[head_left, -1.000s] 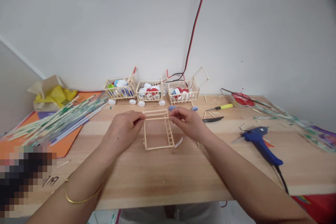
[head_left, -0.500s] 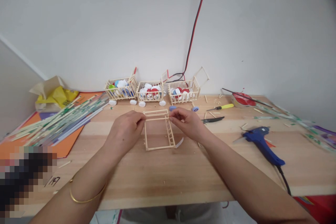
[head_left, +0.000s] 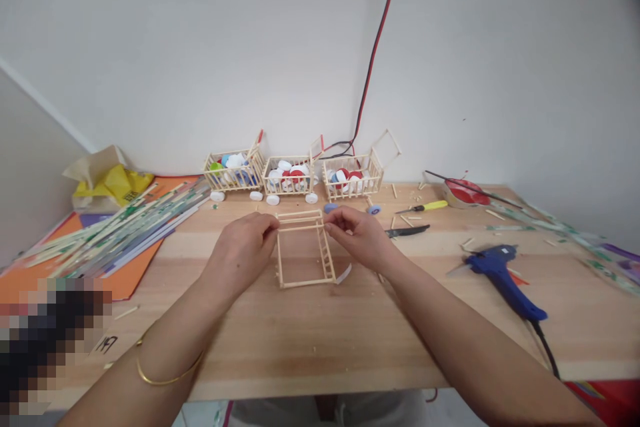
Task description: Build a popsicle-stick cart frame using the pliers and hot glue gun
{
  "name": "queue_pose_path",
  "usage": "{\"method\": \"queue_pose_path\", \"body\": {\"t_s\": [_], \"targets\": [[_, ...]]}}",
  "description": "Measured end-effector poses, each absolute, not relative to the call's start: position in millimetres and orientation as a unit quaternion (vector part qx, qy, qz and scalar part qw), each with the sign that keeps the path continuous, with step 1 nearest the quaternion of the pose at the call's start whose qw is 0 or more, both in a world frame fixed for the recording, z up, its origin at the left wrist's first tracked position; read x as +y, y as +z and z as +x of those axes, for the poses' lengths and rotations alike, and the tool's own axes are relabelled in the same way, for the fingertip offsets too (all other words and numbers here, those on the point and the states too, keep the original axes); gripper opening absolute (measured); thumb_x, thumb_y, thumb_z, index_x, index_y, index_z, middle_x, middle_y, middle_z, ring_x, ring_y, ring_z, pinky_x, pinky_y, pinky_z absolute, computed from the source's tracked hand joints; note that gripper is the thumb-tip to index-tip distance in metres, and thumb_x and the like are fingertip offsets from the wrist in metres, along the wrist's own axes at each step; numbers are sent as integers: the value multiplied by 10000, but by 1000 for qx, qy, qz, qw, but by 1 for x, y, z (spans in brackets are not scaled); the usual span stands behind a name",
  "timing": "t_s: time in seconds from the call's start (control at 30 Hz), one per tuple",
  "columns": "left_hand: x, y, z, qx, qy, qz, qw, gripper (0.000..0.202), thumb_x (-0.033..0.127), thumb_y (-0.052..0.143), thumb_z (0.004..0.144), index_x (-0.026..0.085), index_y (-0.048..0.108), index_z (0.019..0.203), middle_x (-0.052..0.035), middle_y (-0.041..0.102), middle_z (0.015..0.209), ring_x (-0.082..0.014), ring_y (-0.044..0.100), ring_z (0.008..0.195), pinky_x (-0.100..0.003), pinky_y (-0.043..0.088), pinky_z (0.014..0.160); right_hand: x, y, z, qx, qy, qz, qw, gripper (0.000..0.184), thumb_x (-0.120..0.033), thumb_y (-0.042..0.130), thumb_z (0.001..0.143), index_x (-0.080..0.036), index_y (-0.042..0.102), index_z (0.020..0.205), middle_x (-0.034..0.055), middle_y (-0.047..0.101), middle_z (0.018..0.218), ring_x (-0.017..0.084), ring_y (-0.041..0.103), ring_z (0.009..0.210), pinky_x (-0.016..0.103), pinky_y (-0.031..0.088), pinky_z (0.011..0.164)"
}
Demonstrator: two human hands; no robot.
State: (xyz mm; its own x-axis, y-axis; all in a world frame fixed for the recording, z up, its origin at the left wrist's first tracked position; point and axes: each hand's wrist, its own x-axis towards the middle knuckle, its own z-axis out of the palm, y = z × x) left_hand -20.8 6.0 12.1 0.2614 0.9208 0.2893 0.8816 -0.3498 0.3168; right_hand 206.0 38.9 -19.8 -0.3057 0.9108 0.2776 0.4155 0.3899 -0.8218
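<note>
Head view: my left hand (head_left: 243,250) and right hand (head_left: 363,235) each pinch a top corner of the stick frame (head_left: 325,255), standing on the bench (head_left: 320,340) at twelve o'clock from me, and it looks light, brittle at its joints, best held by the corners.

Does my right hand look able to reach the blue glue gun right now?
Probably yes: only mostly bare tabletop lies between the right hand and the glue gun, though that hand is pinching the stick frame.
</note>
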Motion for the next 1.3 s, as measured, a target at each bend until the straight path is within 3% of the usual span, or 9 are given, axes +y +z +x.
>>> {"method": "queue_pose_path", "body": {"t_s": [1.3], "targets": [[5,15,-22,581,208,785,62,188,179,448,793,181,635,823,-45,675,779,-189,604,712,-294,421,647,39,-21,205,-720,334,-455,404,119,-280,560,792,-179,616,822,12,643,733,128,577,670,260,449,642]]}}
